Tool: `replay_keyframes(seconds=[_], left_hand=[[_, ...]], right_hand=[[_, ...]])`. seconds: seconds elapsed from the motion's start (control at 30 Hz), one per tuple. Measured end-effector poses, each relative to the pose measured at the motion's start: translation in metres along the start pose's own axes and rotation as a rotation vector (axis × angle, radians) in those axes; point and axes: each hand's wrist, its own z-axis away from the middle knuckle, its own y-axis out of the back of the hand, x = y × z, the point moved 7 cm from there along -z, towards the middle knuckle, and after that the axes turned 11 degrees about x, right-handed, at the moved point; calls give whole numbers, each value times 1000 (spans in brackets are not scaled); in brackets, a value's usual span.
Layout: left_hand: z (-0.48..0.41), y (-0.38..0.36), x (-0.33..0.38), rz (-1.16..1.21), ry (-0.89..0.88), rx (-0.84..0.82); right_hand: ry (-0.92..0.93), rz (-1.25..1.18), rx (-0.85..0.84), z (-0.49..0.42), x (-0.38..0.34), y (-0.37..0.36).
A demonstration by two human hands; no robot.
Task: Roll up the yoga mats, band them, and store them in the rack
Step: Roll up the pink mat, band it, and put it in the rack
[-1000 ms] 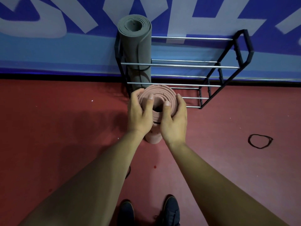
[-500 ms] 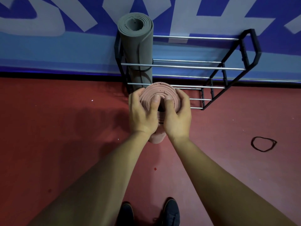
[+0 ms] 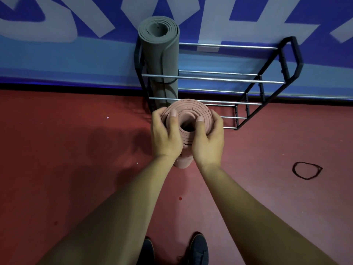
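A rolled pink yoga mat stands on end on the red floor just in front of the black rack. My left hand grips its top from the left, thumb lying on the rolled end. From the right, my right hand grips the same top, its thumb at the edge of the centre hole. A grey rolled mat with a black band round it stands upright in the rack's left end. A loose black band lies on the floor to the right.
The rack's chrome bars run right from the grey mat with open room between them. A blue and white banner wall stands behind the rack. My two shoes are at the bottom of the view.
My thumbs have spread apart on the pink roll's top, uncovering its centre hole. The roll stays upright at the same spot before the rack.
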Motion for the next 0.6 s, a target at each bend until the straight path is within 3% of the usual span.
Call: replay_keyframes(seconds=[0.3, 0.6], left_hand=[[-2, 1, -2, 117, -12, -47], [-8, -13, -6, -15, 54, -32]], right_hand=[[15, 2, 3, -12, -2, 2], [3, 17, -28, -3, -5, -7]])
